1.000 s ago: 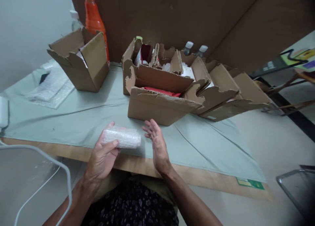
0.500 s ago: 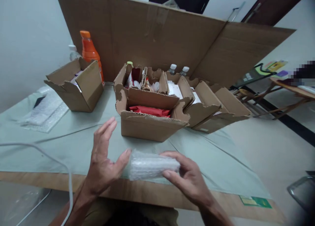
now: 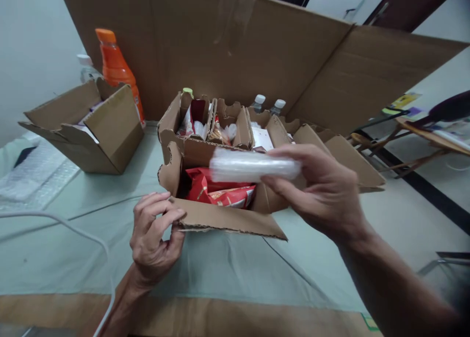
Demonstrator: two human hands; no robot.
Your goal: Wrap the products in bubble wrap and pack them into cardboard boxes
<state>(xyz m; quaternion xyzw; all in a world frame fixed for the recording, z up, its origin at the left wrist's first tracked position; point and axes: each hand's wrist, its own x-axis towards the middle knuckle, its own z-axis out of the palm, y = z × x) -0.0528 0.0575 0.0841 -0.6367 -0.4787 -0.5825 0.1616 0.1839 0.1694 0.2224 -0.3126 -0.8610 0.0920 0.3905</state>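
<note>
Above the front cardboard box [image 3: 235, 220], my right hand [image 3: 323, 195] grips a bubble-wrapped bundle [image 3: 249, 165] by its right end. The bundle is slightly blurred, and what lies inside the wrap cannot be made out. My left hand [image 3: 156, 234] is closed on the left corner of the box's front flap, which tilts out toward me. Inside that box lie red shiny packets [image 3: 216, 190], partly hidden beneath the bundle.
More cardboard boxes [image 3: 242, 126] with mixed goods stand behind. A separate box [image 3: 121, 141] and an orange bottle [image 3: 117, 70] are at left, near bubble wrap sheets [image 3: 40, 175]. A white cable [image 3: 81, 235] crosses the near left. Tall cardboard [image 3: 191, 43] closes the back.
The bundle passed from my left hand to my right, then rose over the front box. My left hand moved onto that box's front flap, which now leans outward.
</note>
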